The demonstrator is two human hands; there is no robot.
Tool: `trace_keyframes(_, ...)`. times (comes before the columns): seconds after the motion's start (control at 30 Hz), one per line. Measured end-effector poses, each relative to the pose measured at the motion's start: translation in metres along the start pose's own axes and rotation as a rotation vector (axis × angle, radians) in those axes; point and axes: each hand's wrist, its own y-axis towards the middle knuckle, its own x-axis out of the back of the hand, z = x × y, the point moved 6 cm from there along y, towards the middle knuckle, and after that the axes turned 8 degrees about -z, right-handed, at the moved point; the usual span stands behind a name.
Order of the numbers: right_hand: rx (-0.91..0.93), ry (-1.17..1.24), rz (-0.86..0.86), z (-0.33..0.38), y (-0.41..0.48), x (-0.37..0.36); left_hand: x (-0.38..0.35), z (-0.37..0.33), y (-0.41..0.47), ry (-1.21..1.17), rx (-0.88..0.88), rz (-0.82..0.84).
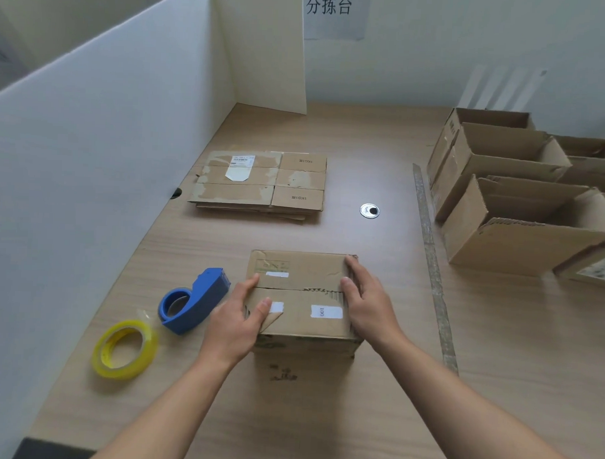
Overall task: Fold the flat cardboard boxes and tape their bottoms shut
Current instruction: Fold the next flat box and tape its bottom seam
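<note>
A folded cardboard box [302, 298] stands on the table in front of me with its flaps closed on top, an untaped seam running across the middle. My left hand [236, 316] presses on the box's left edge, thumb on the near flap. My right hand [367, 300] holds the right edge, fingers over the seam. A blue tape dispenser [197, 299] lies just left of the box. A yellow tape roll [125, 348] lies further left and nearer. A stack of flat cardboard boxes [261, 185] rests farther back on the table.
Several open, erected boxes [511, 195] crowd the right side of the table. A strip of tape [433, 268] runs along the tabletop beside them. A round cable grommet [369, 210] sits mid-table. White partition panels [109, 136] wall off the left and back.
</note>
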Motion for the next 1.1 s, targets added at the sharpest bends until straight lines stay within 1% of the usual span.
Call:
trace_keyframes(0.1, -0.042, 0.06, 0.011, 0.0, -0.001, -0.009, 0.004, 0.006, -0.003, 0.001, 0.023, -0.005)
trace_keyframes(0.27, -0.063, 0.047, 0.006, 0.003, 0.003, -0.008, -0.001, 0.004, -0.003, -0.071, 0.078, -0.034)
trace_keyframes(0.4, -0.046, 0.012, -0.06, 0.0, 0.011, 0.018, -0.02, -0.007, -0.003, -0.121, 0.103, 0.008)
trace_keyframes(0.53, -0.053, -0.034, -0.076, -0.008, 0.011, 0.032, -0.044, -0.02, -0.006, -0.168, 0.095, 0.063)
trace_keyframes(0.63, -0.063, -0.033, -0.094, -0.009, 0.009, 0.033, -0.045, -0.02, -0.002, -0.123, 0.072, 0.053)
trace_keyframes(0.7, -0.067, -0.019, -0.078, -0.008, 0.006, 0.027, -0.035, -0.014, -0.001, -0.054, 0.037, 0.043)
trace_keyframes(0.83, -0.002, 0.009, -0.018, -0.005, -0.013, -0.006, -0.011, 0.014, -0.01, -0.023, 0.01, 0.022)
trace_keyframes(0.87, -0.002, 0.001, 0.004, -0.008, -0.018, -0.016, -0.007, 0.025, -0.013, -0.003, 0.02, 0.029)
trace_keyframes(0.97, -0.082, -0.049, 0.122, -0.027, -0.033, -0.046, -0.003, 0.056, -0.027, 0.093, 0.082, 0.093)
trace_keyframes(1.0, -0.076, -0.062, 0.142, -0.033, -0.039, -0.053, -0.003, 0.064, -0.033, 0.104, 0.102, 0.108)
trace_keyframes(1.1, -0.042, -0.045, 0.131, -0.041, -0.047, -0.057, -0.008, 0.07, -0.043, 0.086, 0.111, 0.103)
